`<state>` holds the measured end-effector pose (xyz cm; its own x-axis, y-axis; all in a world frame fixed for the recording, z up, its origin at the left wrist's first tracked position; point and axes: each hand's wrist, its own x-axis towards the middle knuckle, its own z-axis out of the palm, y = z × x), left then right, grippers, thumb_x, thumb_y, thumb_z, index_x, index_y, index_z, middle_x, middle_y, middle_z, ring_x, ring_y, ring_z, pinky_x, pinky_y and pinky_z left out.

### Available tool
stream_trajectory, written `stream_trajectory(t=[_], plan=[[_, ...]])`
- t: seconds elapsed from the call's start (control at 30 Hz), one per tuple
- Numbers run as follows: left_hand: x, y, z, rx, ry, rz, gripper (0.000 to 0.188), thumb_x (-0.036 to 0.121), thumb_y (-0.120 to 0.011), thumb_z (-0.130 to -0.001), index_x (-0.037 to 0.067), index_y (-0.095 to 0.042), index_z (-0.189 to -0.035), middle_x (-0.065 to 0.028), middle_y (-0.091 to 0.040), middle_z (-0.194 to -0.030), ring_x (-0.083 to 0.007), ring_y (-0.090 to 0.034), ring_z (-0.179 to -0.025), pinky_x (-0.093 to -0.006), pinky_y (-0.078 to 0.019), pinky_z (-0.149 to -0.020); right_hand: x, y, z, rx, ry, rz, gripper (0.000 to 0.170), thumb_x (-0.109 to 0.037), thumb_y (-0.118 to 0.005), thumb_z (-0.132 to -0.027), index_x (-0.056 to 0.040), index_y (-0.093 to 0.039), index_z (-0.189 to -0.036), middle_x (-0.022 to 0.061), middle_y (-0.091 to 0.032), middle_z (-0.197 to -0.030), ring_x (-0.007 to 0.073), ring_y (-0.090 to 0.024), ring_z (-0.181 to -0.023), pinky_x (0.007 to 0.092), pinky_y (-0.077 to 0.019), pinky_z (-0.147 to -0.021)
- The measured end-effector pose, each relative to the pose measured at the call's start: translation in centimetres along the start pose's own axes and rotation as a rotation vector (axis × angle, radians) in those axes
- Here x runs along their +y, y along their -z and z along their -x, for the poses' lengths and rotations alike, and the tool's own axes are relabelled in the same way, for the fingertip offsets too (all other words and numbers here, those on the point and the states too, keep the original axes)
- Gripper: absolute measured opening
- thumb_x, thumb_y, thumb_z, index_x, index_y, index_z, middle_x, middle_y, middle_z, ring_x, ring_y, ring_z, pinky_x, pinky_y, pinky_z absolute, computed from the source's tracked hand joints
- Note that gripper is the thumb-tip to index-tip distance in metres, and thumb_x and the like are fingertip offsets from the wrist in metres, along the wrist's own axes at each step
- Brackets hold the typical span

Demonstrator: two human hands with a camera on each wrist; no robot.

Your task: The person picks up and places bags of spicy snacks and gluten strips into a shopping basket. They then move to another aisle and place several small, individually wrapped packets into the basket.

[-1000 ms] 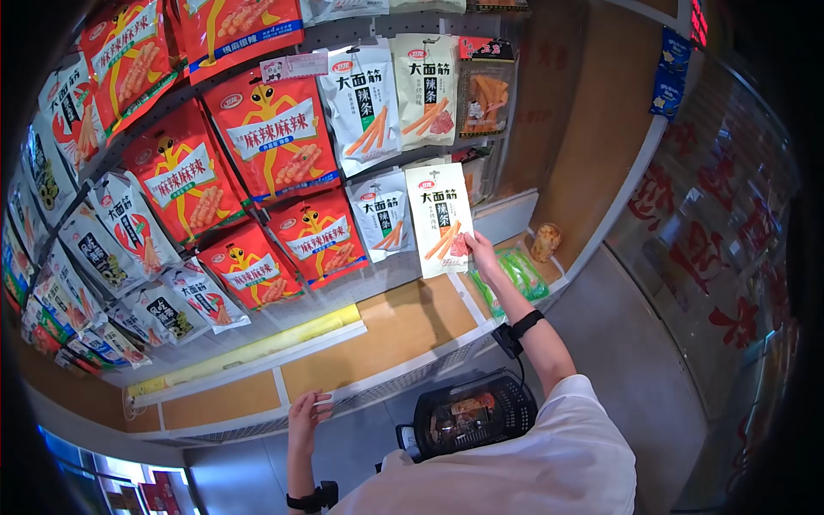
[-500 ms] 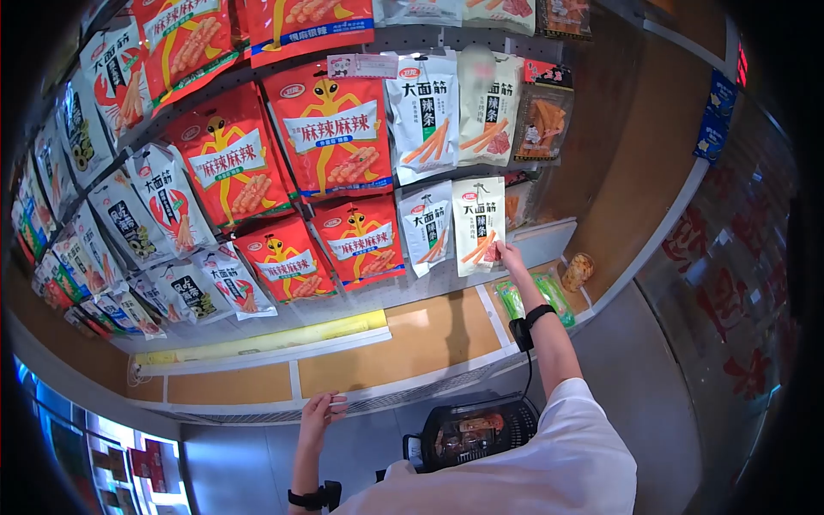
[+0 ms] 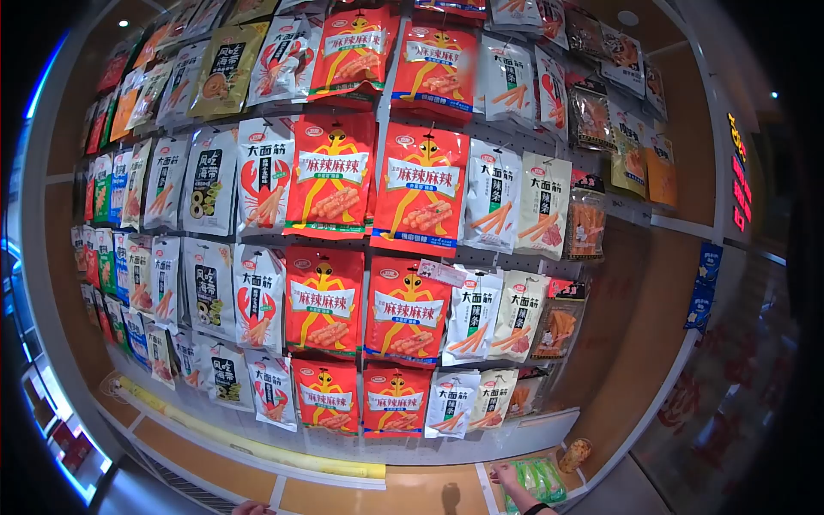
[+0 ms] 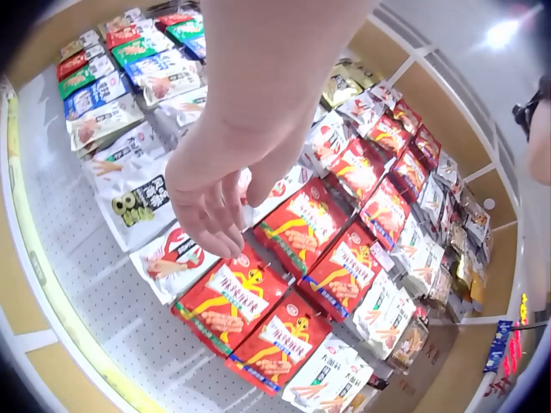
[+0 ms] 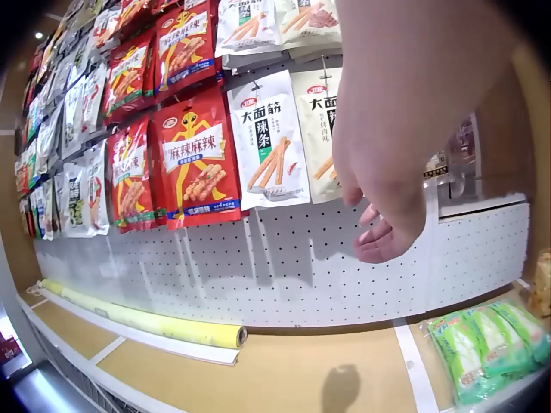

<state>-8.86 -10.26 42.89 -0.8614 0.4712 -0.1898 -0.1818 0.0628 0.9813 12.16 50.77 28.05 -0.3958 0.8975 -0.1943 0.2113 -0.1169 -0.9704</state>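
My right hand [image 5: 383, 202] hangs with loosely bent fingers and nothing in them, just below and right of a cream snack bag [image 5: 317, 129] on the bottom row. That cream bag [image 3: 492, 400] hangs from its hook beside a white snack bag [image 3: 451, 403] in the head view. Low in that view, the right hand [image 3: 508, 477] overlaps the ledge near the green packets [image 3: 542, 482]. My left hand [image 4: 215, 185] also holds nothing, its fingers drooping in front of the rack. Only a bit of the left hand [image 3: 251, 508] shows at the head view's bottom edge.
Rows of red snack bags [image 3: 324, 305] and other bags hang on a white pegboard [image 5: 284, 292]. A rolled yellow sheet [image 5: 146, 318] lies along the wooden ledge [image 5: 284, 370]. A jar of food [image 3: 574, 455] stands at the ledge's right end. Glass panels are farther right.
My right hand has let go of the cream bag, which now hangs on the bottom row, and has dropped lower. The head view has tilted up, showing more upper rows; the basket is out of view.
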Motion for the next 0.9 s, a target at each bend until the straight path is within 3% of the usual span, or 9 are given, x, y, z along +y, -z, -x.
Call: stream_trajectory(t=[0.1, 0.2, 0.33, 0.43, 0.53, 0.63, 0.7, 0.73, 0.9], plan=[[6.7, 2.7, 4.8, 0.095, -0.152, 0.097, 0.028, 0.021, -0.047, -0.090, 0.000, -0.054, -0.108, -0.0094, -0.062, -0.093, -0.0134, -0.059, -0.080, -0.0234, -0.0476, -0.066, 1.0, 1.2, 4.0, -0.133, -0.075, 0.048, 0.019, -0.016, -0.055, -0.083, -0.0006, -0.048, -0.090, 0.0140, -0.063, -0.078, 0.0215, -0.064, -0.068, 0.0336, -0.0539, -0.058], [13.5, 3.2, 10.1, 0.148, -0.342, 0.077, 0.028, 0.021, -0.044, -0.091, 0.000, -0.052, -0.109, -0.0091, -0.059, -0.095, -0.0169, -0.058, -0.087, -0.0261, -0.0465, -0.070, 2.4, 2.0, 6.4, -0.140, -0.085, 0.014, 0.017, -0.016, -0.054, -0.082, -0.0006, -0.050, -0.090, 0.0141, -0.063, -0.077, 0.0202, -0.063, -0.063, 0.0314, -0.0523, -0.054], [19.0, 2.4, 15.4, 0.009, -0.690, -0.074, 0.032, 0.023, -0.044, -0.092, 0.001, -0.049, -0.114, -0.0104, -0.056, -0.103, -0.0197, -0.054, -0.095, -0.0312, -0.0450, -0.078, 3.6, 2.4, 10.6, -0.161, -0.090, -0.016, 0.016, -0.016, -0.054, -0.082, -0.0012, -0.052, -0.089, 0.0137, -0.063, -0.076, 0.0192, -0.062, -0.061, 0.0297, -0.0516, -0.053], [20.2, -0.2, 16.6, 0.017, -0.980, -0.125, 0.035, 0.034, -0.042, -0.090, 0.005, -0.046, -0.110, -0.0115, -0.057, -0.095, -0.0179, -0.054, -0.086, -0.0272, -0.0467, -0.066, 4.1, 2.3, 15.3, -0.173, -0.112, -0.030, 0.019, -0.017, -0.052, -0.084, -0.0008, -0.054, -0.093, 0.0123, -0.063, -0.079, 0.0188, -0.063, -0.066, 0.0291, -0.0515, -0.057], [22.8, -2.9, 18.7, -0.115, -0.970, 0.020, 0.046, 0.044, -0.042, -0.088, 0.010, -0.040, -0.118, -0.0107, -0.053, -0.095, -0.0185, -0.051, -0.088, -0.0283, -0.0452, -0.065, 5.7, 3.8, 19.1, -0.204, -0.131, -0.043, 0.019, -0.018, -0.050, -0.086, -0.0015, -0.055, -0.095, 0.0110, -0.063, -0.079, 0.0178, -0.063, -0.068, 0.0292, -0.0512, -0.059], [26.2, -8.0, 23.2, -0.478, -1.180, 0.178, 0.053, 0.047, -0.046, -0.086, 0.015, -0.035, -0.127, -0.0097, -0.052, -0.092, -0.0194, -0.050, -0.089, -0.0325, -0.0458, -0.064, 9.1, 6.1, 23.0, -0.199, -0.202, -0.071, 0.015, -0.016, -0.049, -0.087, -0.0036, -0.054, -0.093, 0.0105, -0.063, -0.077, 0.0172, -0.062, -0.065, 0.0294, -0.0512, -0.059], [29.7, -12.9, 26.9, -0.872, -1.348, 0.283, 0.040, 0.033, -0.044, -0.091, 0.002, -0.048, -0.115, -0.0128, -0.056, -0.103, -0.0232, -0.052, -0.098, -0.0381, -0.0430, -0.083, 11.3, 8.4, 25.5, -0.140, -0.216, -0.150, 0.014, -0.016, -0.049, -0.088, -0.0038, -0.053, -0.093, 0.0106, -0.063, -0.078, 0.0180, -0.062, -0.065, 0.0293, -0.0510, -0.058], [30.5, -14.3, 27.1, -1.010, -1.339, 0.293, 0.039, 0.033, -0.044, -0.091, 0.002, -0.048, -0.115, -0.0125, -0.056, -0.102, -0.0232, -0.052, -0.097, -0.0381, -0.0430, -0.082, 11.7, 9.8, 27.1, -0.113, -0.232, -0.120, 0.014, -0.017, -0.048, -0.088, -0.0038, -0.052, -0.093, 0.0108, -0.063, -0.078, 0.0183, -0.062, -0.065, 0.0295, -0.0509, -0.058], [29.4, -14.8, 26.3, -1.213, -1.228, 0.193, 0.035, 0.033, -0.044, -0.090, 0.006, -0.047, -0.111, -0.0112, -0.055, -0.099, -0.0232, -0.051, -0.093, -0.0383, -0.0429, -0.079, 12.0, 16.5, 34.6, 0.025, -0.211, -0.118, 0.017, -0.018, -0.046, -0.088, -0.0020, -0.053, -0.090, 0.0119, -0.063, -0.078, 0.0189, -0.062, -0.065, 0.0298, -0.0508, -0.060]])
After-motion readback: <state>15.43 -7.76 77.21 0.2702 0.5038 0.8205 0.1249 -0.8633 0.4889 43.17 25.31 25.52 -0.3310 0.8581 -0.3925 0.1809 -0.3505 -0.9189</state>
